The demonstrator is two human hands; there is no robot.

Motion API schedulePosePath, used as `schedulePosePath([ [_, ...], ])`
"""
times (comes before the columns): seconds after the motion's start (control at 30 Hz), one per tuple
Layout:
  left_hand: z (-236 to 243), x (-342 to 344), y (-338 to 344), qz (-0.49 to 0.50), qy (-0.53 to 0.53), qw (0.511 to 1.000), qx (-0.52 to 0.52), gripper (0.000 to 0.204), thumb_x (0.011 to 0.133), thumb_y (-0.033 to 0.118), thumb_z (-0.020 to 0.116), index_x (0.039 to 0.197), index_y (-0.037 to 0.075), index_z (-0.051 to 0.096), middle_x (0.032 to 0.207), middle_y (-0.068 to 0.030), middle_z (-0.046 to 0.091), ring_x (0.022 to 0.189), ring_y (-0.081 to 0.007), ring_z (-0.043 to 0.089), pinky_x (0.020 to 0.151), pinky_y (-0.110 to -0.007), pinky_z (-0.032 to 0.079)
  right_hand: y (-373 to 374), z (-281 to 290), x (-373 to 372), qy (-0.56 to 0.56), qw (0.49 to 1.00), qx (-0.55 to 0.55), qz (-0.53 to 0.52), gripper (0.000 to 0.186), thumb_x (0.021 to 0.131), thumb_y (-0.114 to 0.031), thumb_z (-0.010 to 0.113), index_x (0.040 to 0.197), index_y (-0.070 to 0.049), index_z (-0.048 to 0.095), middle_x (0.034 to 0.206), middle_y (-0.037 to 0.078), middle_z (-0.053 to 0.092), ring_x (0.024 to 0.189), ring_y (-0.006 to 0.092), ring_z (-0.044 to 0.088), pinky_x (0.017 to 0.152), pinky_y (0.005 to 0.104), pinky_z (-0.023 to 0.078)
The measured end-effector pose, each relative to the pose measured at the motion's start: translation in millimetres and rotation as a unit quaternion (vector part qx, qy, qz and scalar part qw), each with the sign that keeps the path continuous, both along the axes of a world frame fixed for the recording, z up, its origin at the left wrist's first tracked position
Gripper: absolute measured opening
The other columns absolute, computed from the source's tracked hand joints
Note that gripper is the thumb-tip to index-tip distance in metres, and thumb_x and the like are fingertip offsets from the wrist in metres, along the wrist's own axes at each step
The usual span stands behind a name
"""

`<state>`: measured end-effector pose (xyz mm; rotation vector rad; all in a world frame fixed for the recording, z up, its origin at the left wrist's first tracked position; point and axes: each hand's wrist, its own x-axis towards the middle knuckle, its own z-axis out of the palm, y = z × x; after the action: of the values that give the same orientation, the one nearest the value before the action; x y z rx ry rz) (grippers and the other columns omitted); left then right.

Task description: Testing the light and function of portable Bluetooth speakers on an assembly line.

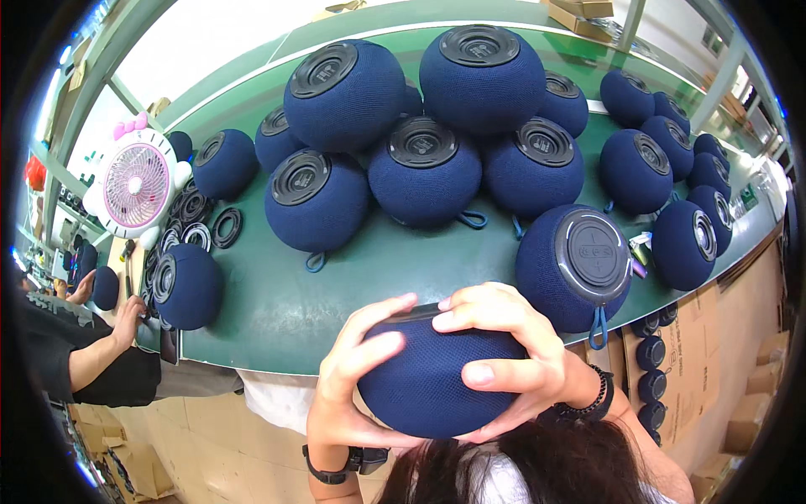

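My left hand (353,378) and my right hand (525,361) hold a round navy fabric speaker (428,361) from either side at the table's near edge. Fingertips of both hands press near its dark top rim, most of which they hide. Just behind my right hand, another navy speaker (554,269) shows a glossy button panel and a blue loop strap. Beyond my hands, several navy speakers (424,185) are heaped on the green table (285,307), their black ring faces up.
At left stand a white-and-pink fan (134,185), loose black rings (227,227) and a single speaker (193,286). A co-worker (75,344) works at the far left, hands near another speaker. More speakers line the table's right end. Cardboard boxes (756,378) lie on the floor at right.
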<state>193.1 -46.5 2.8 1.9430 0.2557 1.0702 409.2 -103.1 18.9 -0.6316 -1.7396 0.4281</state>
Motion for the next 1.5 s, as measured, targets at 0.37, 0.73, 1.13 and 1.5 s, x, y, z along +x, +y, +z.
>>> schedulePosePath([
  [0.37, -29.1, 16.5, -21.2, 0.044, -0.329, 0.825, -0.458, 0.05, 0.087, 0.042, 0.065, 0.122, 0.01, 0.051, 0.119, -0.0113, 0.059, 0.118, -0.0239, 0.053, 0.108, -0.049, 0.035, -6.2, -36.0, -12.8, 0.134, 0.979, -0.141, 0.052, 0.13, 0.05, -0.037, 0.096, 0.15, -0.008, 0.019, 0.151, 0.029, 0.027, 0.138, 0.0453, 0.032, 0.111, 0.0529, 0.028],
  [0.73, -16.1, 31.2, -1.2, 0.217, -0.336, 0.897, -0.188, 0.076, 0.082, 0.03, 0.076, 0.146, 0.023, 0.036, 0.137, -0.0269, 0.047, 0.122, -0.0388, 0.051, 0.097, -0.05, 0.048, 8.0, -8.7, 5.1, -0.031, 0.999, -0.02, 0.0, 0.121, 0.051, -0.031, 0.095, 0.145, -0.009, 0.022, 0.132, 0.03, 0.043, 0.118, 0.0407, 0.05, 0.097, 0.0515, 0.043],
  [1.13, -45.1, 9.5, 4.8, 0.087, -0.157, 0.977, -0.116, 0.109, 0.05, 0.031, 0.095, 0.141, 0.009, 0.039, 0.132, -0.0251, 0.05, 0.12, -0.0351, 0.054, 0.1, -0.044, 0.045, 10.1, 2.6, 2.3, -0.029, 0.995, -0.093, 0.002, 0.142, 0.045, -0.036, 0.098, 0.151, -0.011, 0.006, 0.146, 0.031, 0.029, 0.131, 0.0437, 0.04, 0.104, 0.0537, 0.038],
  [1.5, -99.2, 0.1, -2.6, 0.029, -0.224, 0.926, -0.304, 0.092, 0.081, 0.049, 0.071, 0.15, 0.014, 0.023, 0.146, -0.0147, 0.039, 0.13, -0.0275, 0.045, 0.107, -0.046, 0.039, 5.3, -38.7, -17.7, 0.125, 0.982, -0.14, 0.015, 0.139, 0.05, -0.028, 0.098, 0.15, -0.004, 0.005, 0.147, 0.027, 0.029, 0.138, 0.0379, 0.034, 0.113, 0.0478, 0.028],
])
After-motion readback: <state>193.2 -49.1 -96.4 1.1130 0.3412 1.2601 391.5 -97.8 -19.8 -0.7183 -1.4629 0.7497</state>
